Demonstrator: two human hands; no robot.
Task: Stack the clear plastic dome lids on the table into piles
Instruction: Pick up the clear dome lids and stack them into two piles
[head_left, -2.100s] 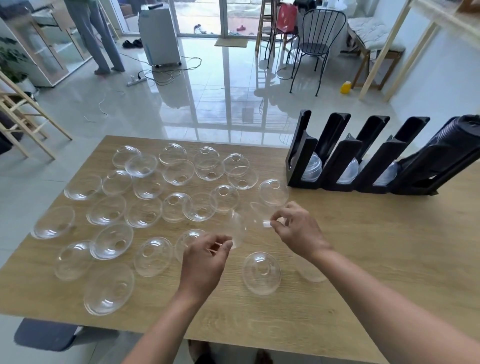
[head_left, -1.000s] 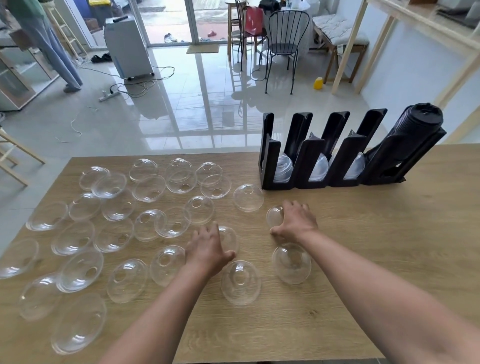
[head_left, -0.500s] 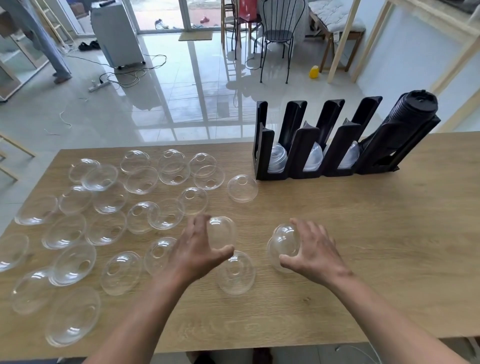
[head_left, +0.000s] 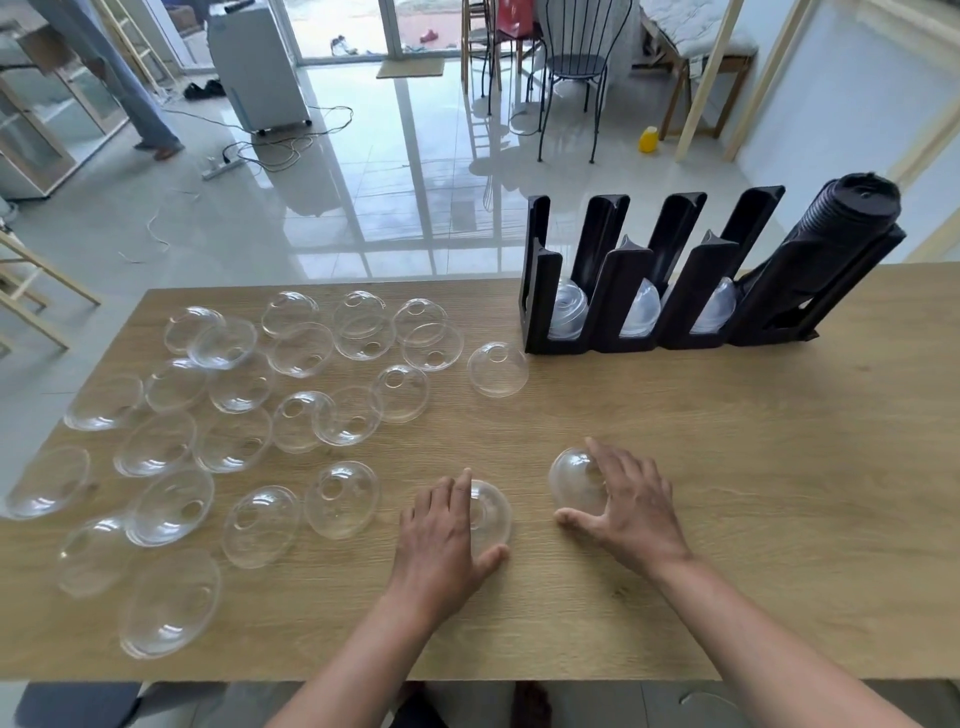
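Observation:
Several clear plastic dome lids lie spread over the left half of the wooden table (head_left: 753, 467), some dome up and some upside down. My left hand (head_left: 441, 535) rests over a small pile of dome lids (head_left: 491, 512) at the front middle, fingers curved round it. My right hand (head_left: 631, 499) cups a second pile of dome lids (head_left: 574, 480) just to the right, thumb in front and fingers on top. A single dome lid (head_left: 497, 369) sits apart near the rack.
A black slotted lid rack (head_left: 623, 291) stands at the back right with clear lids in three slots and a black ribbed stack (head_left: 841, 208) in the last. A person stands on the floor at far left (head_left: 130, 93). Chairs and a white appliance (head_left: 254, 62) stand beyond the table.
My left hand has set its lifted lid down onto the lid in front of it. My right hand has lowered its pile to the table. The camera has tilted slightly.

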